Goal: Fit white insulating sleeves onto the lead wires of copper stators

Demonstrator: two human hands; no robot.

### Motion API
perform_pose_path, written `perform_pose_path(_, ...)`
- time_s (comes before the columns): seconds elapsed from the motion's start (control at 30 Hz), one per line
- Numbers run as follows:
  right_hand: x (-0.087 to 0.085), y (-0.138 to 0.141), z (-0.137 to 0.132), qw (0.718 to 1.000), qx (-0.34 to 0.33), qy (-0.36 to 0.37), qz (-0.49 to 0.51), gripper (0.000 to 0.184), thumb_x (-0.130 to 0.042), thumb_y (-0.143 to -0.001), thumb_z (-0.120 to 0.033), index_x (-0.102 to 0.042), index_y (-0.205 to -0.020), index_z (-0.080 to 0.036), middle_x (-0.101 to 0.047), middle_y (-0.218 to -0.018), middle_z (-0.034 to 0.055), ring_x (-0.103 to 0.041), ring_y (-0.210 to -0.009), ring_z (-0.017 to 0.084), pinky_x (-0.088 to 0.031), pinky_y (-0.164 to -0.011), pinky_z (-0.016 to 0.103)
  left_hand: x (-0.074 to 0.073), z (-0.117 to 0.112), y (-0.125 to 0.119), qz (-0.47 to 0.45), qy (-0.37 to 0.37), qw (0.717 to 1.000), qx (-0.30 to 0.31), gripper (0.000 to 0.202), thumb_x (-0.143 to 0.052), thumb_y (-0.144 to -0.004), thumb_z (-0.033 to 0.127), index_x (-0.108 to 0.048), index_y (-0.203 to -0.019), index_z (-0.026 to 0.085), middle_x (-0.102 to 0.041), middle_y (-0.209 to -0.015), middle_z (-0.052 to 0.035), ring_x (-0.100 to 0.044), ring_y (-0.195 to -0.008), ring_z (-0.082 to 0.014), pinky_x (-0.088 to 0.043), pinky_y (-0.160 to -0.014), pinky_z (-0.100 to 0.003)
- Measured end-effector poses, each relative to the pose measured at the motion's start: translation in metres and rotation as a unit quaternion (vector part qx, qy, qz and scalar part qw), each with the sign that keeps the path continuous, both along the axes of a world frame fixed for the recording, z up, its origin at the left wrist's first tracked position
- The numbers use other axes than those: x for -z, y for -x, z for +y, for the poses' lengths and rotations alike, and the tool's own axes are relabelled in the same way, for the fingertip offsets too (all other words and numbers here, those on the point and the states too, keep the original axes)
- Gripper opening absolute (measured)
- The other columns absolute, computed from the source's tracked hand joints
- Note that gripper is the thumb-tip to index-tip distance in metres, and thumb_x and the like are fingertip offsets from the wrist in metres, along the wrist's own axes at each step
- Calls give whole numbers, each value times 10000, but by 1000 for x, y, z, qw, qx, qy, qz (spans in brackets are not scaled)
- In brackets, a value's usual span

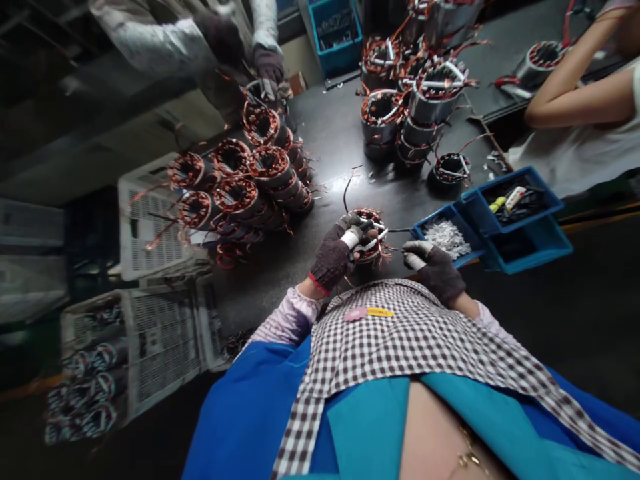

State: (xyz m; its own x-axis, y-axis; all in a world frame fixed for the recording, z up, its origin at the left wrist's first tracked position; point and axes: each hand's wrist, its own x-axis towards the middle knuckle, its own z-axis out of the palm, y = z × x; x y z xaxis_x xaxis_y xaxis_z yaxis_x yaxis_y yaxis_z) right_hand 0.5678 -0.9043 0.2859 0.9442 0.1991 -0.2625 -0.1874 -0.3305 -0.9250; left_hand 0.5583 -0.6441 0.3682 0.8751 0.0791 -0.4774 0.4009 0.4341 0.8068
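We see our left hand (pixel 334 255), in a dark knitted glove with a red cuff and a white-taped finger, curled over the near rim of a round steel motor stator wound with copper wire (pixel 369 235). The fingers close on the stator's top edge, so the stator sits directly under and just beyond that grip, on the dark worktable (pixel 330 143) close to our body. Our right hand (pixel 434 267), in a matching dark glove, lies just to the right of the stator with its fingers bent narrow; whether it pinches anything we cannot tell. A thin dark lead rises from the stator's far side.

Just beyond the right hand stand blue plastic bins (pixel 505 227), one holding small pale pieces, another holding hand tools. Well apart to the left lies a heap of copper-wound stators (pixel 240 187), next to white perforated crates (pixel 150 227). At the far side of the table stands a stack of stators with white sleeves (pixel 415 100). Another person's gloved hands (pixel 265 63) work on a stator at the top, and a bare arm (pixel 575 100) of a further person rests at the right.
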Motion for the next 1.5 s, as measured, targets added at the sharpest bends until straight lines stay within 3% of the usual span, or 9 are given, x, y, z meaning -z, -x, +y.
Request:
perform_pose_path(0.33, 40, 8, 19, 981, 83, -146, 99, 565, -931, -779, -731, -721, -1007, -259, -776, -831, 5, -735, -707, 214, -658, -692, 374, 3, 3, 6, -12, -18, 999, 23, 506, -1122, -732, 550, -825, -966, 214, -878, -960, -86, -662, -620, -161, -390, -506, -279)
perform_pose_path(0.6, 41, 4, 50, 996, 13, -86, -2, 457, -788, -935, -750, -768, -1032, -304, -806, -1018, 77, -796, -1007, 312, -705, -929, 499, 8, 5, 5, -25, -37, 998, 41, 488, -1079, -796, 583, -853, -979, 192, -866, -912, -105, -613, -608, -155, -412, -547, -315)
perform_pose_path(0.73, 17, -10, 34, 998, -18, -39, -40, 432, -798, -947, -691, -806, -1103, -289, -822, -1142, 125, -780, -1098, 344, -668, -1059, 530, -1, 6, 5, -19, -37, 998, 48, 507, -1104, -737, 625, -858, -936, 229, -867, -905, -95, -611, -592, -159, -411, -519, -315)
perform_pose_path(0.9, -51, -19, 11, 991, 19, -116, -69, 669, -906, -935, -639, -722, -1457, -265, -818, -1188, 112, -762, -1007, 264, -677, -941, 414, -21, -9, -2, -44, -20, 995, 91, 496, -1127, -721, 566, -854, -919, 202, -825, -852, -75, -695, -680, -196, -554, -618, -326)
perform_pose_path(1.03, -76, -20, 16, 987, -36, -150, -38, 456, -967, -906, -604, -789, -1141, -256, -778, -926, 56, -745, -841, 232, -671, -811, 387, -23, -14, -14, -2, -1, 991, 133, 373, -1101, -782, 382, -806, -900, 186, -795, -835, -40, -631, -616, -126, -484, -540, -235)
perform_pose_path(1.17, -29, -12, 9, 984, 79, -157, 26, 426, -944, -909, -567, -748, -1094, -237, -743, -826, 19, -682, -711, 178, -604, -702, 334, -23, -5, -24, 110, 85, 990, 9, 173, -700, -1159, 232, -764, -1006, 182, -803, -897, -29, -488, -535, -50, -332, -424, -149)
perform_pose_path(1.27, 21, 0, 8, 989, 72, -97, 84, 284, -902, -882, -443, -788, -1034, -233, -746, -775, 13, -646, -716, 175, -540, -687, 312, -19, -6, -25, 94, 163, 981, -47, 374, -485, -1250, 240, -763, -1013, 159, -824, -984, -64, -681, -717, -75, -598, -654, -151)
perform_pose_path(1.4, 57, 10, 20, 989, 78, -51, 114, 110, -802, -880, -314, -813, -964, -243, -764, -774, 16, -636, -750, 195, -526, -729, 324, -12, -9, -16, 7, 152, 988, 0, 125, -768, -1017, 120, -838, -1062, 213, -862, -1132, -51, -818, -1056, -191, -700, -1090, -343)
perform_pose_path(1.5, 63, 8, 29, 978, 106, -68, 166, 78, -775, -885, -304, -776, -924, -237, -718, -705, -2, -625, -708, 195, -533, -741, 337, -10, -7, -9, -12, 92, 995, 23, 271, -923, -834, 155, -876, -1047, 315, -878, -1216, -7, -825, -1159, -260, -652, -1236, -458)
